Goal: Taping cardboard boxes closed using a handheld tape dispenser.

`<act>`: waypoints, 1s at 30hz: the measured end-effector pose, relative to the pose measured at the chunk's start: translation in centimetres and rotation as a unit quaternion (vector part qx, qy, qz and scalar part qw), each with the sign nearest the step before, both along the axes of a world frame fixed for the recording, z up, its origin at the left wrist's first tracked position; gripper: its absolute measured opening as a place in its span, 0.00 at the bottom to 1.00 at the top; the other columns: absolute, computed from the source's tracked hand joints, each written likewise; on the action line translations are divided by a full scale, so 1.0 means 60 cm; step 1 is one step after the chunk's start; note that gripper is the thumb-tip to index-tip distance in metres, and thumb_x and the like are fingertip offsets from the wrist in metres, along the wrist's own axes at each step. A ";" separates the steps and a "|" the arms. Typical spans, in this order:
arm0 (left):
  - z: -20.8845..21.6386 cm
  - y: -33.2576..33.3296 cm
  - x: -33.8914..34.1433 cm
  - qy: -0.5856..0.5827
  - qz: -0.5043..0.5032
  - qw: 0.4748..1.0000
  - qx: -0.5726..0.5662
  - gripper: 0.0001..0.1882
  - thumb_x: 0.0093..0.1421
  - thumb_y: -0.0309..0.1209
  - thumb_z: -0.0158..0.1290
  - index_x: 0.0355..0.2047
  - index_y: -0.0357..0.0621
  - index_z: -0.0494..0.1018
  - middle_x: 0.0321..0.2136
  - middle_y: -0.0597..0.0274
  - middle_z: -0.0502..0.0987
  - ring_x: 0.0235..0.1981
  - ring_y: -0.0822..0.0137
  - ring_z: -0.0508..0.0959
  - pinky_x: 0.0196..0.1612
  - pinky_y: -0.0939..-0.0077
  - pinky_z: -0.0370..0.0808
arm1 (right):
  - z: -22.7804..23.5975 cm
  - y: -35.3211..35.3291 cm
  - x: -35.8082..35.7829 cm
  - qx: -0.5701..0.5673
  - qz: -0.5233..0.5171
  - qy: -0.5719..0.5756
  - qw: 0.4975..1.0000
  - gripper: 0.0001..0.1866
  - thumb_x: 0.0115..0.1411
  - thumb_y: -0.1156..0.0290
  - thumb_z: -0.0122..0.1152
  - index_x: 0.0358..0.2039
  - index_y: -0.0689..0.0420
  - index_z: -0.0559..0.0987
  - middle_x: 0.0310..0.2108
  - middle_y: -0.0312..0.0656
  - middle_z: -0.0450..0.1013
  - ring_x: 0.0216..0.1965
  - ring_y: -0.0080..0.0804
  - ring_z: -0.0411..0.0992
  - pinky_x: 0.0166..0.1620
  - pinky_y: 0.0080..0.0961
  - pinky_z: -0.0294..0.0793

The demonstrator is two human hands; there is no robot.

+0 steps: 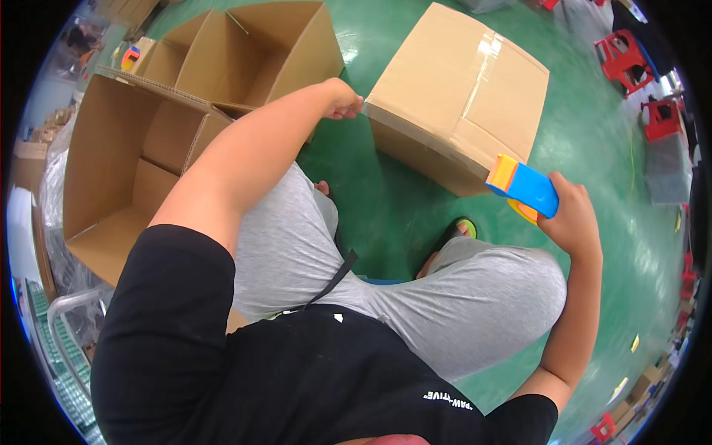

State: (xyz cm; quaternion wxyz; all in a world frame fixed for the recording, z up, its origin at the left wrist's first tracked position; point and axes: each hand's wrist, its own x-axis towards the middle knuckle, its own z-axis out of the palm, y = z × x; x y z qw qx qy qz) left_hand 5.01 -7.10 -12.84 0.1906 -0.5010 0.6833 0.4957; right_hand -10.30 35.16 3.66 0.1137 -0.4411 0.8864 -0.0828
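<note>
A closed cardboard box [426, 70] stands on the green floor in front of me, with clear tape [478, 78] running along its top seam. At the box's left corner is my left hand [343, 99], its fingers curled closed; whatever they may pinch there is too small to make out. My right hand [572, 215] grips a tape dispenser [530, 194], blue with an orange-yellow front end, held just off the box's near right corner. Part of the dispenser's yellow underside shows below the blue body.
Open cardboard boxes [111, 159] stand close on my left, beneath and beyond my left arm. Another tape dispenser [130, 58] lies at the far left. Red stools [625, 61] and a grey bin [665, 174] line the right side. A metal cart handle [63, 304] is at lower left.
</note>
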 end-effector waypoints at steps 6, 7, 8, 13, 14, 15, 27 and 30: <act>-0.025 0.017 -0.005 -0.023 0.029 0.999 0.030 0.10 0.64 0.35 0.54 0.41 0.47 0.78 0.39 0.61 0.81 0.37 0.64 0.82 0.41 0.59 0.77 | 0.001 0.000 -0.006 0.013 -0.004 -0.020 1.000 0.16 0.41 0.77 0.61 0.34 0.58 0.71 0.29 0.51 0.73 0.36 0.56 0.67 0.41 0.44 0.68; -0.031 0.022 -0.005 -0.023 0.025 0.999 0.032 0.10 0.64 0.35 0.54 0.41 0.47 0.78 0.39 0.61 0.81 0.37 0.64 0.82 0.41 0.59 0.77 | 0.001 0.003 -0.008 0.016 -0.008 -0.020 1.000 0.16 0.41 0.77 0.61 0.34 0.58 0.71 0.29 0.51 0.73 0.36 0.56 0.67 0.41 0.44 0.68; -0.038 0.029 -0.004 -0.085 0.025 0.996 -0.002 0.11 0.63 0.34 0.53 0.42 0.46 0.78 0.41 0.58 0.81 0.39 0.62 0.82 0.43 0.58 0.77 | 0.001 0.006 -0.010 0.002 0.010 -0.018 1.000 0.16 0.41 0.76 0.62 0.34 0.58 0.70 0.29 0.51 0.73 0.35 0.57 0.67 0.41 0.44 0.68; 0.012 -0.002 -0.020 -0.014 -0.190 0.902 -0.389 0.17 0.60 0.28 0.46 0.47 0.35 0.75 0.49 0.42 0.76 0.48 0.50 0.78 0.49 0.62 0.76 | -0.002 -0.001 -0.015 -0.014 0.037 -0.007 0.999 0.16 0.42 0.74 0.63 0.33 0.59 0.70 0.30 0.52 0.73 0.35 0.59 0.67 0.42 0.42 0.67; 0.008 -0.008 -0.030 0.161 -0.126 0.861 -0.466 0.17 0.61 0.34 0.48 0.46 0.35 0.75 0.51 0.44 0.76 0.49 0.48 0.77 0.50 0.61 0.75 | 0.006 -0.005 -0.010 -0.007 0.030 -0.010 0.999 0.16 0.43 0.74 0.63 0.32 0.59 0.69 0.30 0.52 0.73 0.35 0.58 0.68 0.43 0.41 0.67; 0.033 0.008 -0.039 0.222 -0.164 0.812 -0.514 0.21 0.63 0.39 0.49 0.49 0.37 0.74 0.54 0.45 0.74 0.52 0.47 0.74 0.55 0.60 0.72 | 0.015 -0.011 -0.007 -0.001 0.027 -0.010 1.000 0.15 0.43 0.73 0.64 0.31 0.59 0.69 0.30 0.52 0.73 0.35 0.58 0.68 0.43 0.39 0.67; 0.092 0.198 -0.038 0.296 -0.574 0.677 -0.352 0.55 0.50 0.54 0.63 0.70 0.43 0.47 0.70 0.54 0.50 0.71 0.57 0.50 0.72 0.55 0.46 | 0.012 0.010 -0.003 0.017 -0.006 -0.058 0.998 0.22 0.41 0.75 0.65 0.40 0.59 0.72 0.34 0.50 0.74 0.39 0.54 0.69 0.47 0.40 0.69; 0.080 0.170 -0.035 0.290 -0.584 0.676 -0.343 0.54 0.50 0.50 0.63 0.70 0.44 0.47 0.71 0.55 0.50 0.71 0.59 0.50 0.72 0.56 0.46 | -0.015 0.022 -0.014 0.035 -0.013 -0.068 0.997 0.26 0.41 0.76 0.65 0.44 0.58 0.73 0.35 0.49 0.74 0.41 0.52 0.68 0.48 0.41 0.70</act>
